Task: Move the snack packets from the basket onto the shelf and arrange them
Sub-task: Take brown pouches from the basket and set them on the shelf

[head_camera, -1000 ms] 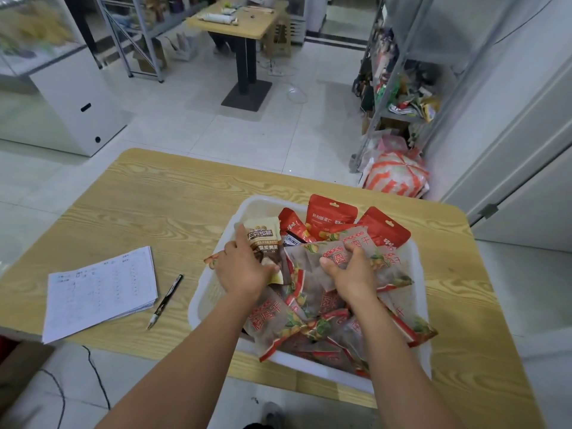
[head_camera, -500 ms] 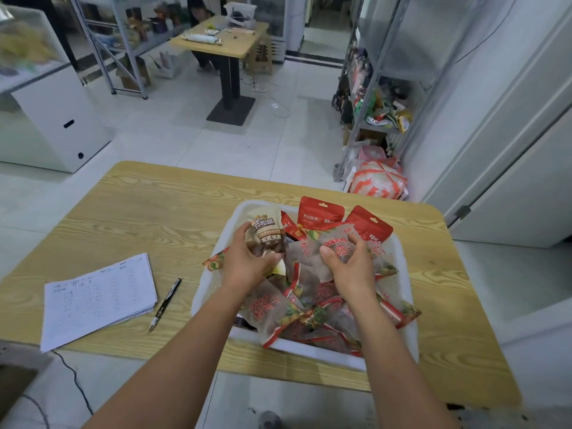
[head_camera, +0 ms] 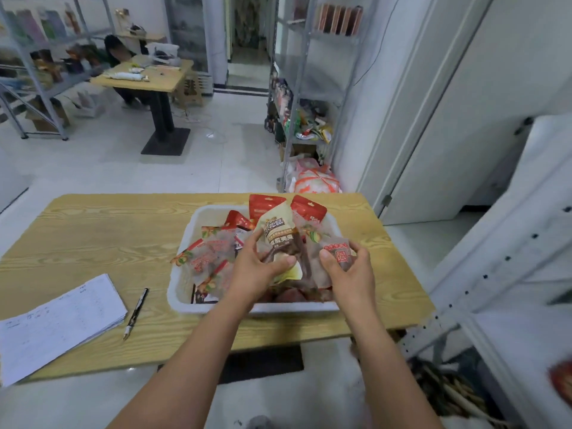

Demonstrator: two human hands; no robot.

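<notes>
- A beige-and-brown snack packet (head_camera: 280,233) was held upright above the middle of the white basket (head_camera: 190,239). Its lower half was clamped by the left hand (head_camera: 257,269), thumb in front and fingers behind.
- A translucent packet with a red seal (head_camera: 335,253) was pinched over the basket's right half by the right hand (head_camera: 353,275), thumb and curled fingers closed on its edges.
- More packets were seen in the basket: red pouches (head_camera: 266,205) stood at its far rim, and translucent packets (head_camera: 210,252) were heaped on its left side, one hanging over the left rim.
- The step in hand was judged to be the lifting-out of a pair, with most of the load yet to be moved.
- A white perforated shelf frame (head_camera: 495,267) was seen to the right of the basket and a metal rack (head_camera: 309,97) beyond it. Which one was meant could not be told.
- For a clean lift, each packet should be raised straight up until clear of the heap, so that neighbours are not dragged over the rim.
- The grip would best be taken at the sealed edges, since the film is likely slippery and the contents crushable.
- Fronts should be turned one way before placing, so that arranging is made easier.
</notes>
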